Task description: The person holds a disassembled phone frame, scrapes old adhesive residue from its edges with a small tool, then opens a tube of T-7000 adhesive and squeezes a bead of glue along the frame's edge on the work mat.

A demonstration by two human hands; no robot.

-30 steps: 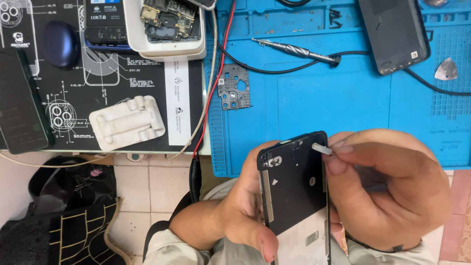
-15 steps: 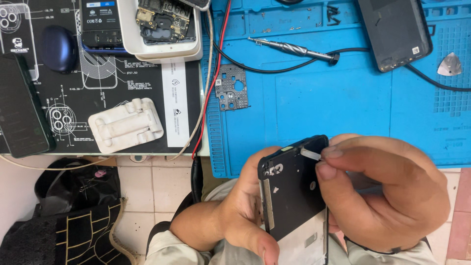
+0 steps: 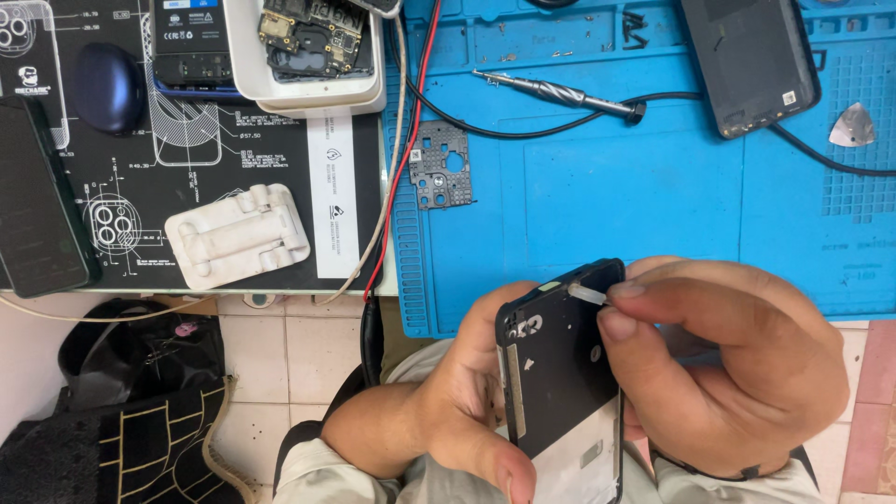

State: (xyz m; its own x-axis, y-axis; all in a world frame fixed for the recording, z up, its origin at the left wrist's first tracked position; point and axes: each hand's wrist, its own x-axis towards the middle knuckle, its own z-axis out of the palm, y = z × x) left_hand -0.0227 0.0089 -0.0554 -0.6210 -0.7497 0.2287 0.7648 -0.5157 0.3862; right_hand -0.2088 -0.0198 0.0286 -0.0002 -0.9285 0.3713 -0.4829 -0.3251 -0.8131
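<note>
Between both hands' fingers (image 3: 621, 322): phone frame (image 3: 560, 373).

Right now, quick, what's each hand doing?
Left hand: closed around the opened phone frame, holding it from the side.
Right hand: fingers pinched shut on a small pale strip at the frame's top edge.

White label strip (image 3: 333, 196) on black mat (image 3: 121, 187)

Lower end of the opened phone (image 3: 560, 392) cut by the bottom edge, its right side behind the right hand (image 3: 728, 373)
</note>
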